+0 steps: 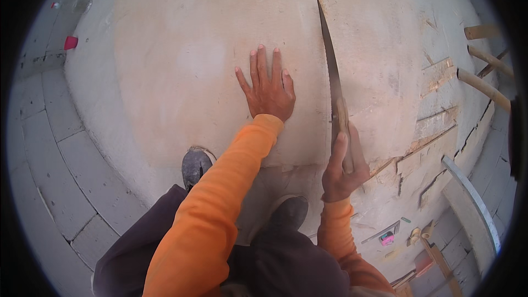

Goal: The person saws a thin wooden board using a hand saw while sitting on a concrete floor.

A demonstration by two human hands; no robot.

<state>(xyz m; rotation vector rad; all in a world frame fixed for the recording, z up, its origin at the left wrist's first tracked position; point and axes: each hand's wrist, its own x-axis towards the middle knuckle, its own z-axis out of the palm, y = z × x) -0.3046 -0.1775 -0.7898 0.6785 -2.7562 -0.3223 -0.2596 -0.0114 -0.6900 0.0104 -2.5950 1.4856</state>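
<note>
A large pale plywood sheet (181, 104) lies beneath me. My left hand (270, 89) rests flat on it with the fingers spread, left of the cut line. My right hand (345, 165) is wrapped around the wooden handle of a handsaw (331, 63). Its dark toothed blade points away from me and reaches a thin cut that runs on to the far edge of view. Right of the blade lies the other part of the sheet (374, 66). The fingers partly hide the saw's handle.
My shoes (196, 166) are on and beside the sheet. Broken, splintered board (434, 126) lies at right, near wooden poles (484, 89). At lower right are a pink tape measure (387, 238), a metal-edged board (470, 209) and wood scraps. Grey paving blocks (82, 159) and a pink cup (70, 43) are at left.
</note>
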